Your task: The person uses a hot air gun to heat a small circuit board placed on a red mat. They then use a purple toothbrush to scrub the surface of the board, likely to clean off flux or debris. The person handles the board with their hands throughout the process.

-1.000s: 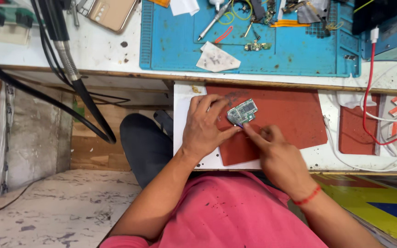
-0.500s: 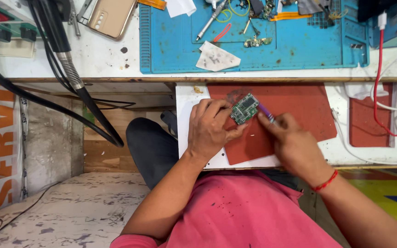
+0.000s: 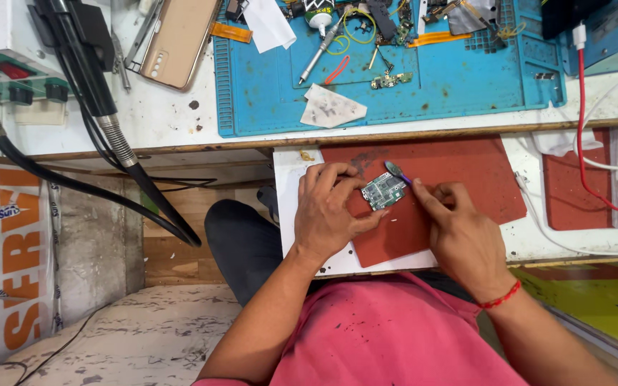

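Note:
My left hand (image 3: 332, 211) pins a small green circuit board (image 3: 383, 191) against a red mat (image 3: 452, 179) on a white pull-out shelf (image 3: 289, 207). In my right hand (image 3: 459, 229) is a thin tool with a purple shaft (image 3: 398, 172); its flat grey tip rests at the board's upper right corner. Both hands lie close together over the mat, the board between them.
Above the shelf a blue work mat (image 3: 395, 71) holds tweezers, small parts, a pen-like tool and a folded paper scrap. A tan phone back cover (image 3: 174, 39) lies at the upper left. A black hot-air hose (image 3: 109, 136) hangs left; a red cable (image 3: 588, 143) runs right.
The board has turned and shifted slightly on the mat under my left fingers. My right hand brought the tool's tip up to the board's upper right corner.

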